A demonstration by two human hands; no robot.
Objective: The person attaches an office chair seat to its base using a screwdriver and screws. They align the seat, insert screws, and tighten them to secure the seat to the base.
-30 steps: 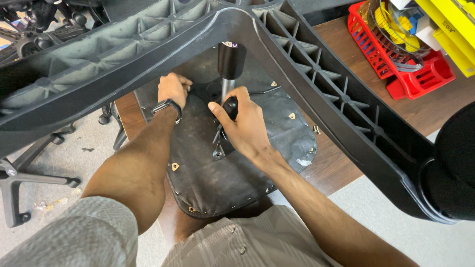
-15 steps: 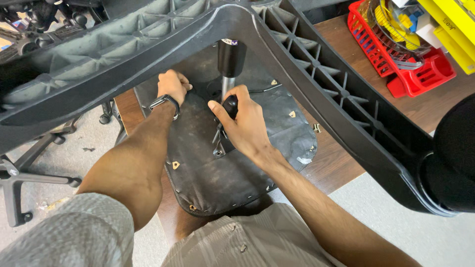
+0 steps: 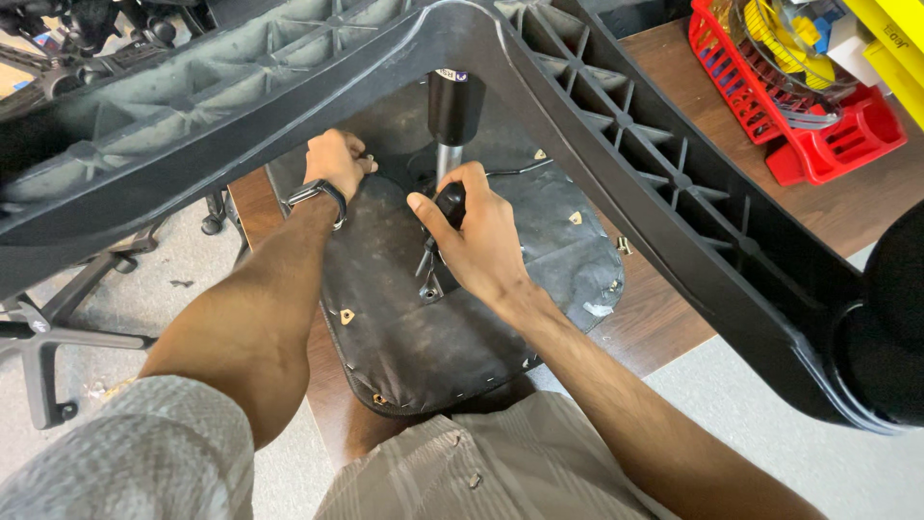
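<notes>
An upturned office chair seat (image 3: pixel 433 327) lies on a brown wooden table (image 3: pixel 664 327), its black underside facing up. A metal gas-lift column (image 3: pixel 452 116) rises from its middle into a black star base (image 3: pixel 616 144) that spans the top of the view. My right hand (image 3: pixel 476 241) is shut on a black lever knob (image 3: pixel 450 202) beside the column. My left hand (image 3: pixel 337 159), a watch on its wrist, is curled against the seat's far left edge; what it grips is hidden.
A red plastic basket (image 3: pixel 818 116) with cables and small parts stands at the table's back right, beside yellow boxes (image 3: pixel 895 39). Another chair base with castors (image 3: pixel 58 337) stands on the grey floor at left. A castor (image 3: pixel 890 337) of the upturned base hangs at right.
Both hands hold the same places; the view has shifted only slightly.
</notes>
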